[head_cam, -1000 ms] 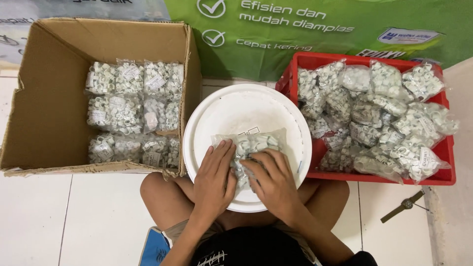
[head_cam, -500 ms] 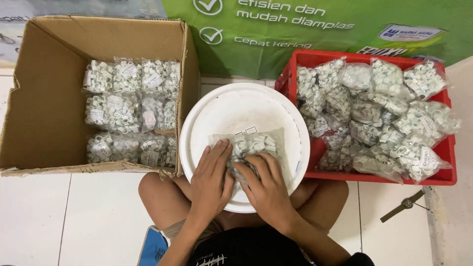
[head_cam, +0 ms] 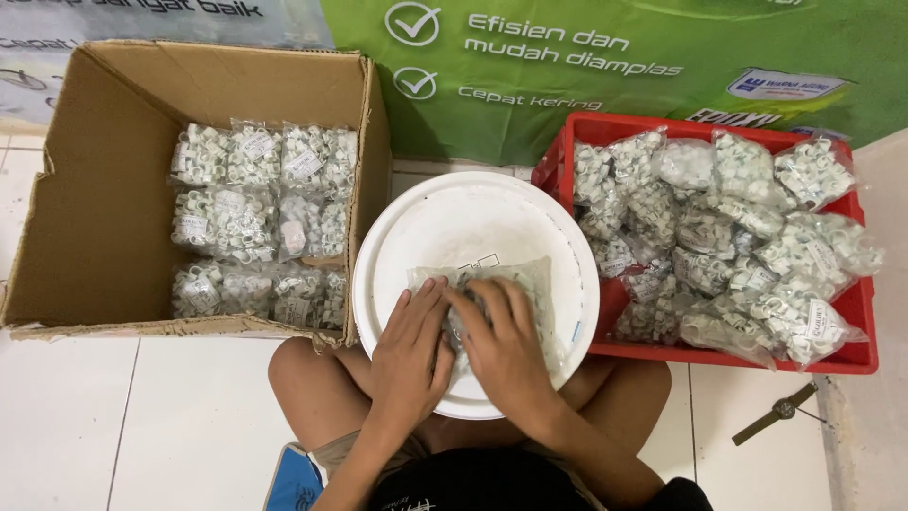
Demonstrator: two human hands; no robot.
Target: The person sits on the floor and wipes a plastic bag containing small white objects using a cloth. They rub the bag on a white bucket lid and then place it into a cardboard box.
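Pressing down with both hands, the person flattens a clear plastic bag [head_cam: 492,293] of small white ring-shaped parts against a round white lid [head_cam: 463,218] that sits on their lap. The left hand [head_cam: 411,345] lies palm down on the near left part of the bag, fingers spread and pointing away from the body. The right hand [head_cam: 501,341] lies just beside it, palm down on the middle of the bag, its fingers touching those of the left hand. Neither grip is closed around the bag: the fingers are stretched flat and rest on top of it. The bag lies on the near half of the lid, its far edge and right side showing beyond the fingertips.

To the left of the lid stands an open cardboard box [head_cam: 104,189] on the tiled floor [head_cam: 123,426]. Inside it, packed bags [head_cam: 255,222] of the same white parts lie in neat rows against the box's right wall. To the right of the lid sits a red plastic crate [head_cam: 856,355], heaped with loose bags [head_cam: 738,237] of the same kind, piled unevenly. A green banner [head_cam: 662,66] hangs behind the lid and crate. On the floor near the crate's front right corner lies a wristwatch [head_cam: 780,412]. The person's bare knees show on both sides under the lid.
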